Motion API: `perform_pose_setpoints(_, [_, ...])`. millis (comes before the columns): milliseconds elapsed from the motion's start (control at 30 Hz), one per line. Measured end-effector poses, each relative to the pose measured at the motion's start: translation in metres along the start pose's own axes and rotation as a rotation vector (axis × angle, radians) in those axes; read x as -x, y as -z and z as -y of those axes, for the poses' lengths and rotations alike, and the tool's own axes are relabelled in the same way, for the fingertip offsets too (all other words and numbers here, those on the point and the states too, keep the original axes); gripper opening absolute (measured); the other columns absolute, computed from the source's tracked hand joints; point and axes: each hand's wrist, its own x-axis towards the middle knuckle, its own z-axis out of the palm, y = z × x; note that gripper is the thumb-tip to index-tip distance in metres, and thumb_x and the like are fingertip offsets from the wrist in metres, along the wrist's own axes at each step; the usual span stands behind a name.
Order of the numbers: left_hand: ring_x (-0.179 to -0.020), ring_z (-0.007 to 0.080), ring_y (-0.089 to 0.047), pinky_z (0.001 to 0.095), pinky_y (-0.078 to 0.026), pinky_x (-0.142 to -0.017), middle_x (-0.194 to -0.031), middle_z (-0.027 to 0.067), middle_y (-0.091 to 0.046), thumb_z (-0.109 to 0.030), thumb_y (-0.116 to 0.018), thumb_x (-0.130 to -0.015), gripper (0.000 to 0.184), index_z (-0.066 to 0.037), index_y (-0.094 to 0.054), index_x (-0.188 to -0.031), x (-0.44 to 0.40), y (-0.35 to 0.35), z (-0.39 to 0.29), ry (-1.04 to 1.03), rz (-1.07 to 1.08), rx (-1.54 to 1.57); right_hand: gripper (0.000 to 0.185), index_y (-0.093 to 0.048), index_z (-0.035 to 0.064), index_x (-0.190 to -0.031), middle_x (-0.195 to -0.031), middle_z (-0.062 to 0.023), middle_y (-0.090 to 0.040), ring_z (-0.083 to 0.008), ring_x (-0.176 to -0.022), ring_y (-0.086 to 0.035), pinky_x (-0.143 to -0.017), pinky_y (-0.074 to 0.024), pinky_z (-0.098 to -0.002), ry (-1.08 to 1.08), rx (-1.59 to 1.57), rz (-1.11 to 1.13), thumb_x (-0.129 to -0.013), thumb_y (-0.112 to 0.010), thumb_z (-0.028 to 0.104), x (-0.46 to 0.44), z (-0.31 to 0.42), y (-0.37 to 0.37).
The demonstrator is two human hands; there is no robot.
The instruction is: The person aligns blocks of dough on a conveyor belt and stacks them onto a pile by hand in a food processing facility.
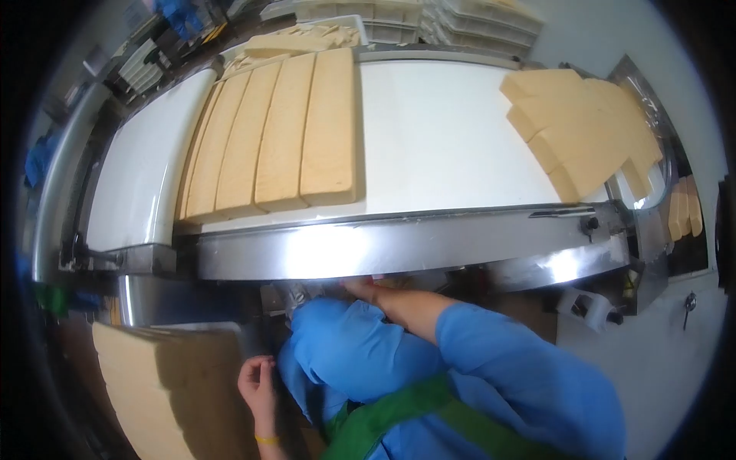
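Left hand point(258, 381) is below the belt's point(452, 138) near edge, fingers curled narrow, nothing visible in it; tan stack point(175, 387) just beside it, below the belt's left part. Right hand point(358, 288) is under the belt's near edge, mostly hidden, can't tell its grip. Slabs point(285, 130) lie on the belt's left part, blocks point(583, 126) at its right end.

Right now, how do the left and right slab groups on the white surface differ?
The left group lies in a row; the right group has stepped edges. The left group shows dark seams on top; the right group's top seams are faint. Both are tan.
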Motion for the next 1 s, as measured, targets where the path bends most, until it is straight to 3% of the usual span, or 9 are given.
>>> perform_pose_setpoints(167, [-0.081, 0.0233, -0.060, 0.0311, -0.047, -0.076, -0.089, 0.0127, -0.064, 0.001, -0.060, -0.082, 0.006, 0.001, -0.060, -0.088, -0.021, -0.027, -0.049, -0.481, 0.016, -0.367, 0.033, -0.061, 0.0071, -0.120, -0.111, -0.0119, -0.064, -0.0226, -0.100, -0.061, -0.086, -0.0486, -0.0349, 0.199, -0.475, 0.295, -0.095, -0.049, 0.024, 0.002, -0.051, 0.016])
perform_pose_setpoints(333, [-0.081, 0.0291, -0.061, 0.0345, -0.048, -0.074, -0.088, 0.0158, -0.064, 0.004, -0.060, -0.077, 0.012, 0.002, -0.060, -0.089, -0.065, -0.101, -0.136, -0.968, 0.242, -0.335, 0.033, -0.057, 0.0029, -0.125, -0.116, -0.0134, -0.062, -0.0246, -0.104, -0.060, -0.091, -0.0483, -0.0340, 0.305, 0.203, 0.305, -0.096, -0.050, 0.018, 0.215, 0.063, 0.179])
perform_pose_setpoints(433, [-0.094, 0.0269, -0.060, 0.0337, -0.046, -0.084, -0.098, 0.0148, -0.063, 0.001, -0.059, -0.080, 0.018, 0.002, -0.062, -0.098, -0.097, -0.167, -0.168, -0.922, 0.343, -0.333, 0.026, -0.062, 0.0033, -0.116, -0.103, -0.0108, -0.067, -0.0204, -0.098, -0.063, -0.086, -0.0496, -0.0331, 0.673, -0.185, -0.001, -0.096, -0.053, 0.016, 0.309, 0.058, 0.253])
perform_pose_setpoints(500, [-0.102, 0.0237, -0.059, 0.0329, -0.046, -0.088, -0.107, 0.0135, -0.062, -0.001, -0.060, -0.082, 0.024, 0.001, -0.061, -0.106, -0.122, -0.222, -0.181, -0.843, 0.431, -0.270, 0.021, -0.064, 0.0035, -0.107, -0.103, -0.0103, -0.066, -0.0215, -0.095, -0.062, -0.084, -0.0483, -0.0345, 0.695, -0.266, -0.489, -0.090, -0.059, 0.014, 0.329, 0.027, 0.304])
perform_pose_setpoints(533, [-0.107, 0.0220, -0.058, 0.0326, -0.046, -0.091, -0.112, 0.0128, -0.062, -0.003, -0.061, -0.083, 0.028, 0.001, -0.060, -0.111, -0.137, -0.251, -0.179, -0.758, 0.487, -0.213, 0.022, -0.062, 0.0010, -0.106, -0.106, -0.0143, -0.064, -0.0275, -0.097, -0.060, -0.087, -0.0458, -0.0377, 0.793, 0.280, -0.983, -0.090, -0.058, 0.016, 0.336, 0.033, 0.340])
perform_pose_setpoints(600, [-0.111, 0.0214, -0.057, 0.0332, -0.046, -0.094, -0.120, 0.0129, -0.060, -0.007, -0.062, -0.086, 0.035, 0.001, -0.056, -0.119, -0.159, -0.310, -0.183, -0.519, 0.570, -0.116, 0.035, -0.059, -0.0055, -0.108, -0.110, -0.0223, -0.060, -0.0379, -0.101, -0.056, -0.092, -0.0422, -0.0454, 0.477, 0.571, -1.543, -0.091, -0.058, 0.025, 0.322, 0.005, 0.393])
perform_pose_setpoints(633, [-0.114, 0.0221, -0.056, 0.0335, -0.045, -0.095, -0.122, 0.0138, -0.058, -0.009, -0.063, -0.086, 0.039, 0.001, -0.054, -0.123, -0.168, -0.337, -0.187, -0.465, 0.594, -0.122, 0.044, -0.058, -0.0069, -0.110, -0.112, -0.0239, -0.059, -0.0393, -0.104, -0.055, -0.093, -0.0408, -0.0479, 0.275, 0.710, -1.614, -0.093, -0.054, 0.033, 0.315, -0.013, 0.418])
perform_pose_setpoints(733, [-0.121, 0.0245, -0.051, 0.0348, -0.043, -0.099, -0.131, 0.0171, -0.052, -0.020, -0.066, -0.087, 0.053, 0.001, -0.047, -0.132, -0.193, -0.411, -0.193, -0.348, 0.619, -0.089, 0.049, -0.057, -0.0064, -0.109, -0.110, -0.0240, -0.060, -0.0402, -0.106, -0.054, -0.093, -0.0394, -0.0477, -0.218, 0.468, -1.124, -0.094, -0.048, 0.040, 0.323, 0.010, 0.443])
perform_pose_setpoints(1000, [-0.120, 0.0248, -0.047, 0.0360, -0.040, -0.099, -0.133, 0.0157, -0.047, -0.030, -0.066, -0.088, 0.064, -0.001, -0.039, -0.137, -0.194, -0.512, -0.219, 0.039, 0.646, 0.231, 0.048, -0.063, -0.0005, -0.100, -0.096, -0.0192, -0.065, -0.0381, -0.095, -0.060, -0.091, -0.0367, -0.0518, -0.096, 0.306, -1.317, -0.092, -0.049, 0.045, 0.287, 0.025, 0.418])
